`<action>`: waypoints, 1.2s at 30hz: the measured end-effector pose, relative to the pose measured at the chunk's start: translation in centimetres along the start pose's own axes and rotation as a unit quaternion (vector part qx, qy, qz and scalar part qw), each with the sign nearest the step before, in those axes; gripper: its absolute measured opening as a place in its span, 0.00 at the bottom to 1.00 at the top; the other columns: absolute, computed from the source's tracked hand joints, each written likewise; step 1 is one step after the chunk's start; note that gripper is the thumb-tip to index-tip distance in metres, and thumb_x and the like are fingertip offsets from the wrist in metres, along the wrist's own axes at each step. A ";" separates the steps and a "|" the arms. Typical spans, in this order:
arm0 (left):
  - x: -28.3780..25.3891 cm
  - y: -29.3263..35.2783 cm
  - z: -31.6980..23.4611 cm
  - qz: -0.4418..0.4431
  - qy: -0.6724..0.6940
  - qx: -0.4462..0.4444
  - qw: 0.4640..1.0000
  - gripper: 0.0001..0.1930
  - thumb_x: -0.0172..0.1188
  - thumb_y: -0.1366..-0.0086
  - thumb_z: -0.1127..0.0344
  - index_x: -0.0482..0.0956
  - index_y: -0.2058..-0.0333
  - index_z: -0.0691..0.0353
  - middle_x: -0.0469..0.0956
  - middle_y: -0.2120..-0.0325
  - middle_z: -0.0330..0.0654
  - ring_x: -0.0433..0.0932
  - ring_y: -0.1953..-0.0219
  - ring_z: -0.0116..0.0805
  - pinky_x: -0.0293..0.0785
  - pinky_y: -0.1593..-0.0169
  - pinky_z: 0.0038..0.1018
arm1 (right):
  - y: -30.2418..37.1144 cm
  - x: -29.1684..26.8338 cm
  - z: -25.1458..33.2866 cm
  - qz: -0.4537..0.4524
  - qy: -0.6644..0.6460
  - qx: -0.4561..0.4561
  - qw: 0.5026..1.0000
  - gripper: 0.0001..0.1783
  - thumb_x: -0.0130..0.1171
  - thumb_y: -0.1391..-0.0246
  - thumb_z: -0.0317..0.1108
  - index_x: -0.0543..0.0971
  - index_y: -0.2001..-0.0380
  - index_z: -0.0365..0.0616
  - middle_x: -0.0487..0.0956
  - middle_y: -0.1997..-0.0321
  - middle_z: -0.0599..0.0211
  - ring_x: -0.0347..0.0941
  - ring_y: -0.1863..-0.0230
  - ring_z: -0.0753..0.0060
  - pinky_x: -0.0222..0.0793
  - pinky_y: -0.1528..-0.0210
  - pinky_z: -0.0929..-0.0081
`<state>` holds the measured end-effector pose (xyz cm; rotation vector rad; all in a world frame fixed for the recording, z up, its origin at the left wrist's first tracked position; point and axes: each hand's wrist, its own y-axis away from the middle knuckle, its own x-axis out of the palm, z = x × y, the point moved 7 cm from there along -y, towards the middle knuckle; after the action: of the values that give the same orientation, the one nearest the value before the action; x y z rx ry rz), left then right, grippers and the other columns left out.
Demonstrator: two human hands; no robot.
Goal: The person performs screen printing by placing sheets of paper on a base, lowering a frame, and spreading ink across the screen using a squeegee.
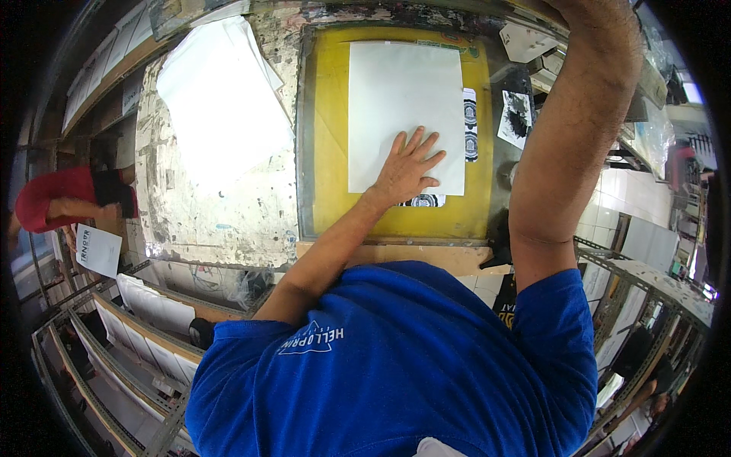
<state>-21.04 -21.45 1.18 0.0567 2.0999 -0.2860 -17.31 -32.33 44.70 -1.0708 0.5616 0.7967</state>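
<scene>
My left hand (411, 167) lies flat with fingers spread on a white paper sheet (403, 84), near its lower right corner. That sheet rests on a yellow screen-printing mesh (327, 152) in a frame. Strips with black round printed emblems (470, 126) show past its right edge, and more show under its lower edge. My right arm (571, 145) reaches far up along the right side. Its hand is beyond the upper edge of the picture, so what it does is hidden.
Left of the frame, a pile of white sheets (221, 91) lies on a paint-stained board (228, 228). A black-smeared paper (515, 118) sits at the right. Another person in red (61, 198) is at the far left by a drying rack (152, 335). Metal racks (632, 282) stand at the right.
</scene>
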 end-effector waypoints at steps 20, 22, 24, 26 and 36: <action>-23.5 10.3 1.3 -0.523 0.511 -0.106 0.674 0.65 0.86 0.56 0.60 0.49 0.26 0.70 0.76 0.45 0.46 0.78 0.45 0.41 0.75 0.41 0.36 | 10.9 6.8 2.4 -0.059 0.154 0.022 0.986 0.32 0.73 0.62 0.29 0.87 0.48 0.57 0.78 0.73 0.61 0.73 0.73 0.56 0.71 0.68 0.65; -21.6 13.7 2.1 -0.464 0.493 -0.243 0.695 0.64 0.87 0.60 0.67 0.53 0.28 0.71 0.76 0.44 0.46 0.77 0.45 0.37 0.76 0.41 0.33 | 14.1 8.4 3.6 -0.043 0.158 0.039 0.986 0.31 0.73 0.60 0.33 0.86 0.46 0.61 0.73 0.74 0.64 0.71 0.74 0.58 0.68 0.68 0.63; -17.6 16.6 3.0 -0.405 0.484 -0.288 0.720 0.62 0.86 0.61 0.70 0.56 0.29 0.72 0.75 0.41 0.49 0.76 0.42 0.37 0.73 0.38 0.33 | 16.7 10.8 2.7 -0.013 0.123 0.097 0.987 0.31 0.73 0.58 0.34 0.85 0.46 0.62 0.72 0.74 0.64 0.70 0.73 0.58 0.68 0.67 0.62; -13.6 19.3 3.8 -0.372 0.477 -0.301 0.737 0.59 0.85 0.61 0.73 0.59 0.30 0.74 0.75 0.39 0.51 0.75 0.40 0.36 0.71 0.35 0.32 | 19.6 13.6 0.7 0.030 0.063 0.175 0.982 0.34 0.75 0.63 0.29 0.85 0.45 0.59 0.78 0.70 0.59 0.72 0.70 0.58 0.71 0.63 0.63; -9.5 21.7 5.5 -0.270 0.018 -0.297 0.916 0.52 0.84 0.67 0.57 0.74 0.38 0.64 0.65 0.33 0.55 0.63 0.34 0.56 0.57 0.32 0.50 | 27.7 25.2 -3.1 0.184 0.127 0.213 0.951 0.41 0.72 0.63 0.31 0.78 0.38 0.60 0.75 0.57 0.62 0.70 0.51 0.57 0.57 0.44 0.53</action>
<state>-8.06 -0.90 2.63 -0.8960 2.1205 0.0442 -24.31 -20.67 9.62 -0.6766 1.1224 0.8128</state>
